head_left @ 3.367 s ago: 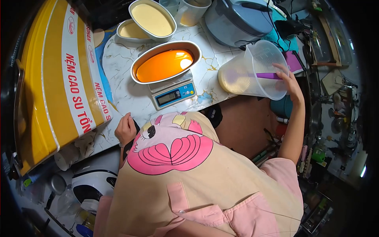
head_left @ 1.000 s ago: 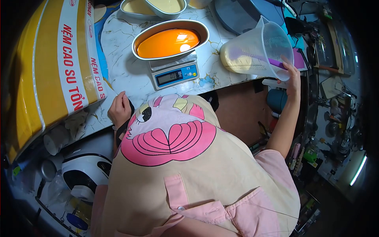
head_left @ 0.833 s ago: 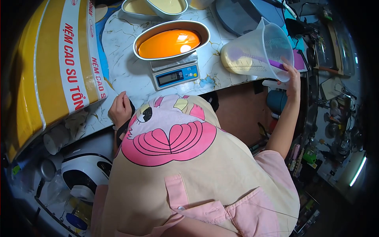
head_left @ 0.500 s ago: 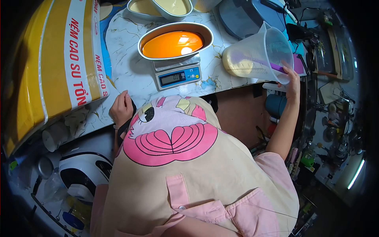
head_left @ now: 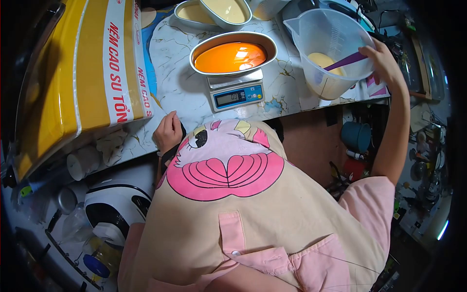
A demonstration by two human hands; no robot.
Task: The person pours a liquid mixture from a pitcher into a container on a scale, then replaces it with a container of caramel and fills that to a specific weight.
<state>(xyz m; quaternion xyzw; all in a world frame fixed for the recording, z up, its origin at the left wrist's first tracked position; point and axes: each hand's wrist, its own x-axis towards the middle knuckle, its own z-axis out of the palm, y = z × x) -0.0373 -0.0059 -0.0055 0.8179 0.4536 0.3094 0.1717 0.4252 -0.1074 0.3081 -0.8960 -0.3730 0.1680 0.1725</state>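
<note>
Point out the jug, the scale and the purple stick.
Jug (head_left: 332,45): head view, inner wall.
Scale (head_left: 232,98): head view, display.
Purple stick (head_left: 346,61): head view, middle of visible length.

marble-patterned tabletop, reddish-brown surface below its edge, bright light strip lower right

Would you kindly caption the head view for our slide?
Right hand holds measuring jug near an orange-filled oval tin on a scale.
</note>
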